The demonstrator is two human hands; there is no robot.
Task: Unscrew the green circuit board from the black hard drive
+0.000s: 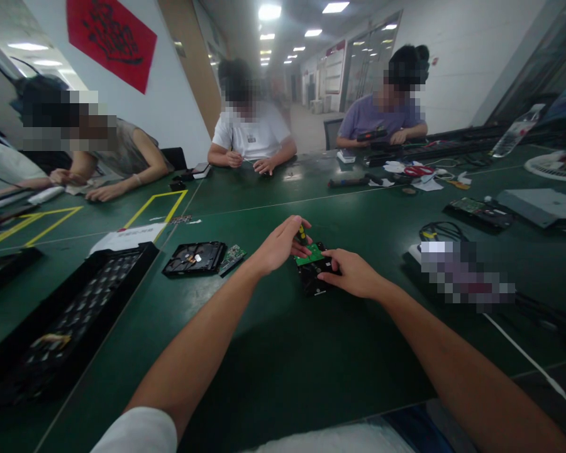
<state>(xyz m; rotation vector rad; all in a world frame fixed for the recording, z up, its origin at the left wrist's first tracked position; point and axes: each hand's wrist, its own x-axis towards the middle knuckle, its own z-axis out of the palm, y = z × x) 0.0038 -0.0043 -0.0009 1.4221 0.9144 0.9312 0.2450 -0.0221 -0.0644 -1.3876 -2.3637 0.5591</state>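
Note:
In front of me a black hard drive (311, 280) lies on the green table, its green circuit board (308, 255) facing up. My left hand (285, 242) is closed around a screwdriver (302, 234) with a black and yellow handle, held upright over the board; its tip is hidden. My right hand (351, 272) grips the drive's right side, fingers on the board's edge and on the black casing. To the left lies another black hard drive (195, 258), with a loose circuit board (233, 257) beside it.
A long black tray (82, 302) stands at the left by a white paper sheet (127, 238). Another drive (478, 212), a grey box (542, 206) and a water bottle (517, 131) are at the right. Several people sit across the table, working with their hands.

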